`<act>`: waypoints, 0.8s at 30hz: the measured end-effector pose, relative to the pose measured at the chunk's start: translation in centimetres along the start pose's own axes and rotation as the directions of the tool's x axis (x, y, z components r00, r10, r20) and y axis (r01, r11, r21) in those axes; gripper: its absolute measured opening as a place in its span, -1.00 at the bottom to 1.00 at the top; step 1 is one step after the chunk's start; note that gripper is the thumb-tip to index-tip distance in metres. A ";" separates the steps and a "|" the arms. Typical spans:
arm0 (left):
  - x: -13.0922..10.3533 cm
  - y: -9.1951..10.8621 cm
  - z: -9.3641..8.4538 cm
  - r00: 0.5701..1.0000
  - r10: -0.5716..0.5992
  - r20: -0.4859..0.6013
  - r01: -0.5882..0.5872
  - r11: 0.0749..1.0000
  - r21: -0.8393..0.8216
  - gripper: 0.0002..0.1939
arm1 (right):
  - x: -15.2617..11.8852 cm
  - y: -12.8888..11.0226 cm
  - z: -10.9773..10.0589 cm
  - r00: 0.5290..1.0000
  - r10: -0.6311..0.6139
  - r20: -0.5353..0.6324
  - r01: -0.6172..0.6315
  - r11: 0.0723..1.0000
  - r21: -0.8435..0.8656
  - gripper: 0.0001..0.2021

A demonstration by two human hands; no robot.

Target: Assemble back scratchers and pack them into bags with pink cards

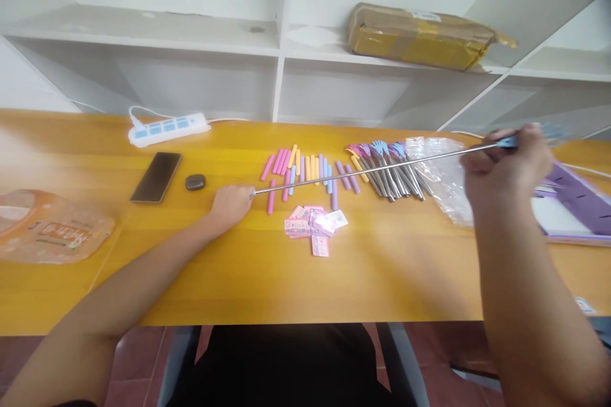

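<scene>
A long thin metal rod [363, 172] stretches across the desk between my hands. My left hand [231, 208] is closed on its left end, low over the desk. Raised at the right, my right hand [508, 156] grips the other end, where a blue hand-shaped head shows, blurred. Beneath the rod lie pink, yellow, blue and purple tubes [312, 168]. Several metal rods with colored hand-shaped heads [394, 175] are bunched right of the tubes. Small pink cards [319, 245] lie piled in front of the tubes.
A clear plastic bag [443, 181] and a purple box [582, 197] are at the right. On the left are a phone [156, 177], a dark small case [195, 182], a power strip [169, 130] and an orange-printed bag [57, 229]. A taped parcel [420, 35] sits on the shelf.
</scene>
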State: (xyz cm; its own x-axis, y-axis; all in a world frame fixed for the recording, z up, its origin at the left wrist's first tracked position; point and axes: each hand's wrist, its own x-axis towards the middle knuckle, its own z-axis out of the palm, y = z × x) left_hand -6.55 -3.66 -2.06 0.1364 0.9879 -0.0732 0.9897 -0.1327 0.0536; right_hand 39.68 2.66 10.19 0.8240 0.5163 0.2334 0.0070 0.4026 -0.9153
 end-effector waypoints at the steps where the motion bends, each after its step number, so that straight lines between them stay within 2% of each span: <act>1: 0.0 0.0 0.0 1.000 -0.001 -0.003 0.001 1.000 -0.003 -0.67 | -1.3 0.5 1.0 0.992 0.071 0.108 -0.072 0.997 0.002 -0.44; 2: 0.1 -0.1 0.0 1.000 -0.003 -0.007 0.003 1.000 -0.007 -0.67 | -2.9 1.1 2.0 0.963 0.149 0.226 -0.148 0.989 -0.020 -0.44; 3: 0.1 -0.1 0.1 1.000 -0.005 -0.012 0.004 1.000 -0.012 -0.67 | -4.8 1.8 3.0 0.945 0.162 0.286 -0.157 0.987 -0.041 -0.45; 5: 0.3 -0.2 0.2 1.000 -0.011 -0.026 0.010 1.000 -0.021 -0.67 | -9.7 3.3 5.2 0.917 0.138 0.375 -0.116 0.990 -0.081 -0.45; 7: 0.4 -0.4 0.3 0.999 -0.019 -0.040 0.018 0.999 -0.031 -0.68 | -15.6 5.0 7.3 0.869 0.148 0.472 -0.109 0.988 -0.110 -0.41; 11: 0.2 -0.9 0.5 0.997 -0.033 -0.063 0.030 0.998 -0.046 -0.68 | -27.7 7.9 10.0 0.717 0.180 0.673 -0.134 0.984 -0.121 -0.31; 13: 0.0 -1.2 0.5 0.997 -0.031 -0.072 0.027 0.998 -0.056 -0.67 | -31.7 8.7 10.4 0.660 0.175 0.731 -0.175 0.982 -0.077 -0.27; 16: -0.2 -1.3 0.4 0.996 -0.021 -0.082 0.015 0.997 -0.075 -0.66 | -33.7 9.3 10.1 0.587 0.170 0.792 -0.235 0.971 -0.035 -0.29; 24: -0.1 -1.6 0.3 0.997 0.040 -0.066 -0.047 0.993 -0.110 -0.70 | -31.9 9.7 8.8 0.485 0.242 0.841 -0.322 0.943 -0.085 -0.34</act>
State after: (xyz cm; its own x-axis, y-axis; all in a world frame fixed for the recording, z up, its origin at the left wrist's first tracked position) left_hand -8.10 -3.53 -2.48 0.1727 0.9850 -0.0053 0.9714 -0.1694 0.1661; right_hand 8.50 -3.26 -3.27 -0.0753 0.9830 0.1676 -0.2104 0.1487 -0.9662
